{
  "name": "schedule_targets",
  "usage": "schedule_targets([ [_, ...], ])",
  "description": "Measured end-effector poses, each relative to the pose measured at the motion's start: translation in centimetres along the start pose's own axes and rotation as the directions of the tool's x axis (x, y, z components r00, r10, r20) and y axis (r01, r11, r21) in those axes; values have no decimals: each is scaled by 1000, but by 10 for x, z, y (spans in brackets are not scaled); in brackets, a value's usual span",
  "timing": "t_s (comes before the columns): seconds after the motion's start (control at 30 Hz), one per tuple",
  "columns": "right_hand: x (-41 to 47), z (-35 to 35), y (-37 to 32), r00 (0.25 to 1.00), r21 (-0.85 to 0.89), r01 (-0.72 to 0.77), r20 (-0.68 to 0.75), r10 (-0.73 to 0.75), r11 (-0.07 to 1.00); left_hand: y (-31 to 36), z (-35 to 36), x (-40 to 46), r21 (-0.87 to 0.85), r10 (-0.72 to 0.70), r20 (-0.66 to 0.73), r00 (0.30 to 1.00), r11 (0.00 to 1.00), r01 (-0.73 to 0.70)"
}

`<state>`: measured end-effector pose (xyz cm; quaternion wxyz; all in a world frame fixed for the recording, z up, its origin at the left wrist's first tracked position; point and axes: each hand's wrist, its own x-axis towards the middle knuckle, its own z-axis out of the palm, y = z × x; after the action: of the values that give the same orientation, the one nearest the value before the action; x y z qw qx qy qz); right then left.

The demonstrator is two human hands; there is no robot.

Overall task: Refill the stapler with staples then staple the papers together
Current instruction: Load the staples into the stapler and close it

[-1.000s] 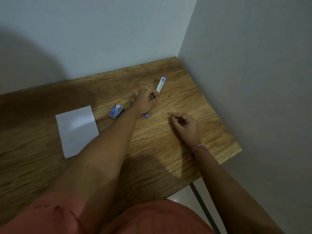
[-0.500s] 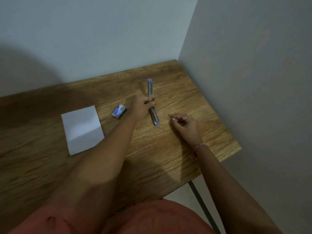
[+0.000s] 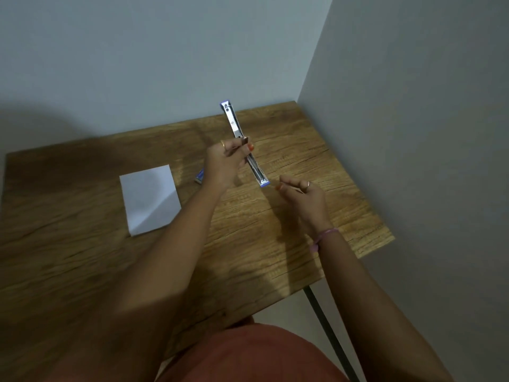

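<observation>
Gripping the long, silver-metal stapler with purple ends (image 3: 243, 144) at its middle, the person's left hand (image 3: 224, 164) holds it lifted above the brown wood-grain table (image 3: 289, 139), fingers and thumb curled round the hinge area. The stapler is swung fully open into one nearly straight bar, its far end pointing toward 11 o'clock over the back edge of the table and its near end toward 5 o'clock. The right hand (image 3: 305, 198) hovers just beside that near end, at about 4 o'clock from it, its thumb and forefinger pressed together with the other fingers loosely curled; whether they pinch a strip of staples is too small and blurred to tell. A pink band circles the right wrist. The small blue-and-white staple box (image 3: 199, 176) lies on the table at 9 o'clock from the left hand, mostly hidden behind the left wrist. The white rectangular sheets of paper (image 3: 150, 199) lie flat on the table farther out at 9 o'clock, well apart from the stapler, half under a shadow. Pale grey walls (image 3: 413, 106) meet in a corner at the table's far right. An orange-red garment fills the bottom of the view.
</observation>
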<state>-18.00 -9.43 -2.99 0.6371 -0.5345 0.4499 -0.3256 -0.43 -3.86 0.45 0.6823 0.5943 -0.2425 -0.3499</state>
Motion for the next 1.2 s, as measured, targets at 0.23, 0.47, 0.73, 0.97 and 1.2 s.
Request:
schedule_targets([
  [0.23, -19, 18, -35, 980, 286, -36, 200, -23, 958, 25, -10, -22, -10, 80, 6, 997, 997, -80],
  [0.47, -34, 29, -62, 964, 225, 134, 197, -180, 965, 46, -20, -41, -77, 123, 11, 992, 990, -122],
  [0.73, -54, 52, -89, 915, 87, 364, 151, -373, 927, 62, -24, -56, -122, 207, -12, 978, 971, -207],
  [0.97, -62, 76, -94, 858, -165, 513, 70, -509, 842, 69, -27, -64, -82, 300, -26, 953, 950, -302],
  [1.2, -63, 88, -96, 876, -121, 482, 38, -481, 868, 70, -28, -66, -49, 313, -69, 947, 947, -317],
])
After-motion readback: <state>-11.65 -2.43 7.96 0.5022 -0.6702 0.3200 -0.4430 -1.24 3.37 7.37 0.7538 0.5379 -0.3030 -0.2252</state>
